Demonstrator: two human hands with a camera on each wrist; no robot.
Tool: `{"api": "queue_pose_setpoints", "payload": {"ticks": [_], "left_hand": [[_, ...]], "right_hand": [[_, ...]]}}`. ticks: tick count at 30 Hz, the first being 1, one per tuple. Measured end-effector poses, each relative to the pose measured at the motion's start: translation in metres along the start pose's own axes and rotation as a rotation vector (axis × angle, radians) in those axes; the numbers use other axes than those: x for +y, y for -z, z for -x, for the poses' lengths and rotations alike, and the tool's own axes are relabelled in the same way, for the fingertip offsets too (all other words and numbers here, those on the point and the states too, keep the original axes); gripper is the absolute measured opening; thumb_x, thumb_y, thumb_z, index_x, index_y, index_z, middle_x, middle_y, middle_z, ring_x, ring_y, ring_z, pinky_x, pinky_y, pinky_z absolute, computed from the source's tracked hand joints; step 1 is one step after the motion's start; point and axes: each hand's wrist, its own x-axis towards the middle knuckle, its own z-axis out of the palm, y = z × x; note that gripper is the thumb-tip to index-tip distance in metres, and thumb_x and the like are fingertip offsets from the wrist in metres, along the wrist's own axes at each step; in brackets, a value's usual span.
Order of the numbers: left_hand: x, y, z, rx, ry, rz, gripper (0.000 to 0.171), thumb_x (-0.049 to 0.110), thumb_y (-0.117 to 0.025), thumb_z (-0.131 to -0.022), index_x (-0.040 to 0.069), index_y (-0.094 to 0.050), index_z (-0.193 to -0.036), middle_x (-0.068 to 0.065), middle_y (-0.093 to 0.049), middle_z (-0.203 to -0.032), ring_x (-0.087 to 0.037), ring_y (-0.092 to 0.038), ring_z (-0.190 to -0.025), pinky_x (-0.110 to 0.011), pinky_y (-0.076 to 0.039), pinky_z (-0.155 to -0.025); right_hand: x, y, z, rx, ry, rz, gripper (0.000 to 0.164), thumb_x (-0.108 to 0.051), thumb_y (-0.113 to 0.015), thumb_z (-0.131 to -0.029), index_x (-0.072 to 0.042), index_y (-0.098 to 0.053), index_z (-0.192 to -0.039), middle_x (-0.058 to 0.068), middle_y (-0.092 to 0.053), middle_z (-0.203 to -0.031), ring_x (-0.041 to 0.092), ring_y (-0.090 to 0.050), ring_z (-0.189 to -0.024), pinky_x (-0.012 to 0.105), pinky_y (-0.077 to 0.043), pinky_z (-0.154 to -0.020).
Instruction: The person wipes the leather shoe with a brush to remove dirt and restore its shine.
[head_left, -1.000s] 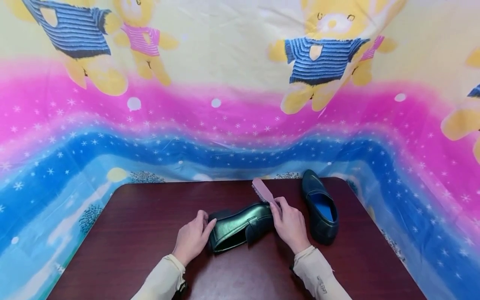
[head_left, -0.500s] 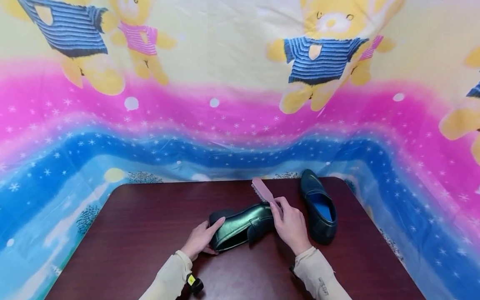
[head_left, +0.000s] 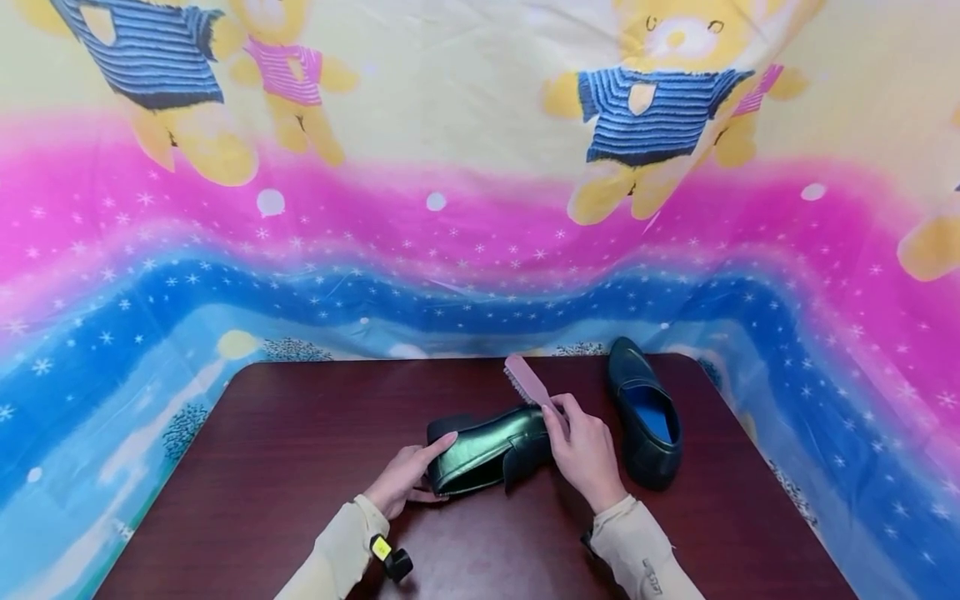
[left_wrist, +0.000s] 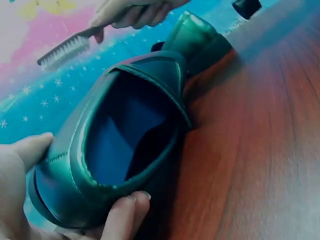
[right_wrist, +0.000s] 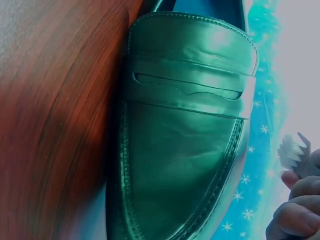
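A dark green, shiny loafer (head_left: 480, 446) lies tipped on its side, its opening facing the person. My left hand (head_left: 405, 477) grips the heel end, thumb on the upper side and fingers at the lower rim; the left wrist view shows thumb and fingertips (left_wrist: 122, 215) around the heel. In my right hand (head_left: 588, 454) is a pink-handled brush (head_left: 527, 381) with pale bristles, raised over the toe end, which that hand partly hides. The right wrist view shows the loafer's strap and stitched toe (right_wrist: 180, 155) close up, with the brush bristles (right_wrist: 291, 152) off to the side.
A matching loafer (head_left: 652, 460) with a blue insole stands upright to the right of my right hand. Both rest on a dark reddish-brown table (head_left: 300, 417). Behind it hangs a cloth backdrop (head_left: 465, 242) printed with bears and snowflakes.
My left hand has moved from the heel's upper back edge to a grip around the heel, thumb on top. The loafer has shifted slightly right. My right hand and the brush stay nearly still.
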Motion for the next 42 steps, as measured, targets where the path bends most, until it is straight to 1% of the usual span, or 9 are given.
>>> {"api": "queue_pose_setpoints", "payload": {"ticks": [6, 14, 16, 19, 22, 24, 29, 34, 42], "left_hand": [[0.002, -0.006, -0.001, -0.019, -0.026, 0.042, 0.078, 0.066, -0.062, -0.095, 0.005, -0.047, -0.14, -0.016, -0.07, -0.106, -0.026, -0.072, -0.08, -0.044, -0.064, -0.071], [0.01, -0.013, -0.01, -0.047, -0.054, 0.097, 0.066, 0.062, -0.058, -0.098, 0.001, -0.061, -0.122, -0.009, -0.072, -0.089, -0.018, -0.068, -0.07, -0.036, -0.061, -0.063], [0.011, -0.015, -0.011, -0.018, -0.063, 0.11, 0.065, 0.062, -0.058, -0.098, 0.001, -0.06, -0.12, -0.008, -0.07, -0.085, -0.018, -0.065, -0.065, -0.033, -0.057, -0.058], [0.016, -0.017, -0.012, 0.076, -0.111, 0.088, 0.066, 0.065, -0.058, -0.097, 0.004, -0.054, -0.123, -0.008, -0.066, -0.083, -0.02, -0.059, -0.059, -0.033, -0.054, -0.055], [0.022, -0.017, -0.014, 0.164, -0.146, 0.04, 0.073, 0.071, -0.056, -0.095, 0.006, -0.05, -0.126, -0.009, -0.062, -0.086, -0.022, -0.057, -0.058, -0.036, -0.054, -0.057], [0.024, -0.016, -0.016, 0.189, -0.151, 0.012, 0.076, 0.075, -0.053, -0.094, 0.007, -0.048, -0.128, -0.01, -0.06, -0.088, -0.023, -0.057, -0.06, -0.037, -0.055, -0.059], [0.022, -0.012, -0.017, 0.181, -0.132, -0.016, 0.082, 0.08, -0.041, -0.096, 0.005, -0.045, -0.13, -0.011, -0.06, -0.089, -0.023, -0.059, -0.06, -0.034, -0.053, -0.059], [0.019, -0.014, -0.016, 0.179, -0.156, -0.003, 0.077, 0.074, -0.034, -0.102, 0.003, -0.045, -0.129, -0.013, -0.059, -0.091, -0.024, -0.059, -0.06, -0.035, -0.054, -0.057], [0.021, -0.014, -0.018, 0.183, -0.166, 0.025, 0.072, 0.07, -0.035, -0.104, 0.003, -0.046, -0.127, -0.012, -0.058, -0.093, -0.023, -0.059, -0.064, -0.035, -0.055, -0.058]], "right_hand": [[-0.003, 0.0, -0.001, -0.001, 0.023, 0.0, 0.018, -0.024, -0.069, -0.1, -0.012, -0.069, -0.114, -0.01, -0.045, -0.058, 0.009, -0.041, -0.053, 0.03, -0.04, -0.056], [-0.009, 0.0, -0.001, -0.024, 0.033, -0.001, 0.021, -0.026, -0.068, -0.101, -0.012, -0.069, -0.116, -0.011, -0.041, -0.057, 0.006, -0.036, -0.05, 0.026, -0.035, -0.053], [-0.012, -0.002, 0.0, -0.027, 0.038, 0.004, 0.02, -0.025, -0.068, -0.101, -0.012, -0.068, -0.117, -0.011, -0.039, -0.057, 0.005, -0.035, -0.05, 0.026, -0.034, -0.053], [-0.017, -0.006, 0.004, -0.031, 0.065, 0.008, 0.018, -0.024, -0.068, -0.101, -0.013, -0.068, -0.116, -0.012, -0.041, -0.058, 0.005, -0.037, -0.052, 0.026, -0.035, -0.054], [-0.024, -0.016, 0.01, -0.071, 0.112, 0.009, 0.014, -0.023, -0.066, -0.102, -0.015, -0.067, -0.114, -0.014, -0.045, -0.061, 0.004, -0.04, -0.053, 0.024, -0.036, -0.054], [-0.031, -0.024, 0.017, -0.114, 0.141, 0.012, 0.012, -0.023, -0.065, -0.103, -0.017, -0.067, -0.113, -0.015, -0.046, -0.063, 0.002, -0.042, -0.054, 0.023, -0.038, -0.053], [-0.05, -0.044, 0.032, -0.163, 0.172, 0.054, 0.007, -0.025, -0.065, -0.103, -0.019, -0.061, -0.105, -0.016, -0.042, -0.061, 0.005, -0.044, -0.052, 0.026, -0.038, -0.05], [-0.064, -0.051, 0.039, -0.166, 0.179, 0.086, 0.017, -0.024, -0.065, -0.103, -0.017, -0.053, -0.094, -0.014, -0.037, -0.058, 0.007, -0.04, -0.047, 0.025, -0.032, -0.045], [-0.069, -0.062, 0.045, -0.132, 0.225, 0.169, 0.02, -0.021, -0.066, -0.1, -0.015, -0.05, -0.091, -0.01, -0.042, -0.057, 0.017, -0.049, -0.043, 0.027, -0.029, -0.041]]}}
